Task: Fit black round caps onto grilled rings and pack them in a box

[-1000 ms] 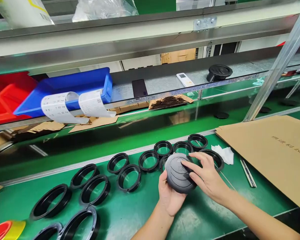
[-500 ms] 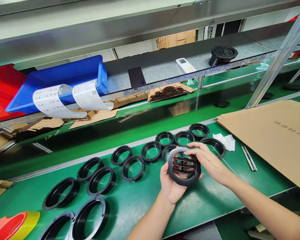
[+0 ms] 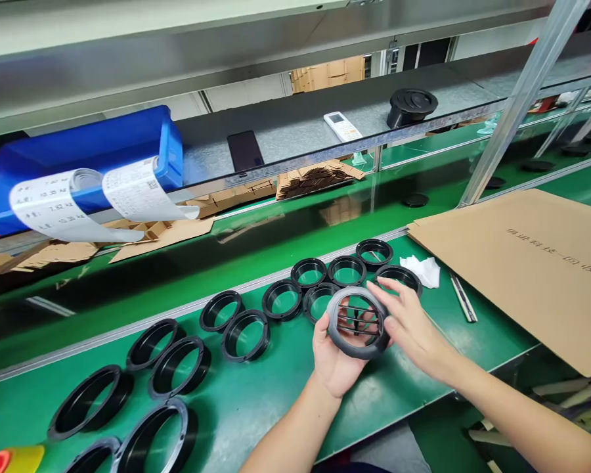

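Now left hand (image 3: pixel 332 358) cups round black slatted vent (image 3: pixel 357 322); right hand (image 3: pixel 408 325) flat-fingered against rim.

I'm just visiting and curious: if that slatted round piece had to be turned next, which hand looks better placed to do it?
Probably the right hand: its fingers lie free on the vent's rim, while the left hand cradles it from beneath.

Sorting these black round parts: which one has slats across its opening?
The round vent held in the left hand; every black ring on the belt is open.
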A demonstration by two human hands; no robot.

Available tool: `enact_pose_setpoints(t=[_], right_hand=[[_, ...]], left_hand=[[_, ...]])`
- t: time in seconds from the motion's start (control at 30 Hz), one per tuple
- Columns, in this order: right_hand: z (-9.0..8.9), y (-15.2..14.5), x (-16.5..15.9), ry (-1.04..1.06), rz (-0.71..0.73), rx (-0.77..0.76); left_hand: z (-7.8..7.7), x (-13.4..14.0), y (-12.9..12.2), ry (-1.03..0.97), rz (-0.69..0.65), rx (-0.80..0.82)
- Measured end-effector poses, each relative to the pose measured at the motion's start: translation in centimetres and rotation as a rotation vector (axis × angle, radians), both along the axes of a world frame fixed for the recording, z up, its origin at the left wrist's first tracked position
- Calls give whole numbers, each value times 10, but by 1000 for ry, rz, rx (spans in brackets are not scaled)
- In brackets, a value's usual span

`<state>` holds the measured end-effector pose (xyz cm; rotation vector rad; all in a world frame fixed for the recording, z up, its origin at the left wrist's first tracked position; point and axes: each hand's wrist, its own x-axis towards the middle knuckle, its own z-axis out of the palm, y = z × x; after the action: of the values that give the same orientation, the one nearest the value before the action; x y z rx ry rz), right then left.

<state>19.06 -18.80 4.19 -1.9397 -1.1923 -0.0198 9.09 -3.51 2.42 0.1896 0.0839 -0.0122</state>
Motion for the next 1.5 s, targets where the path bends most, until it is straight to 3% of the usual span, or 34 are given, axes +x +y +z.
enact_pose_setpoints(t=[0.13,0.3,0.53,0.67,0.8,1.13,1.5], right_hand=[[-13,-1,-11,-292,129,-124],[-13,-11,-2,-89,83,-293],[-13,-28,20,-19,2,-142],[-13,-30,24,-43,69,-120],[-8,-26,27,75,115,-110],[-2,-23,24,125,94,-55],[3,-20,19,121,77,-63]], left_hand=[[-1,5,-11,85,-4,-55],[-8,12,-28,112,-96,-35],[3,15,-26,103,-120,-146],[6,14,-27,120,-101,-172],[8,13,-32,143,-11,-148],[9,13,-30,186,-81,-205],[7,9,-28,85,-153,-234]])
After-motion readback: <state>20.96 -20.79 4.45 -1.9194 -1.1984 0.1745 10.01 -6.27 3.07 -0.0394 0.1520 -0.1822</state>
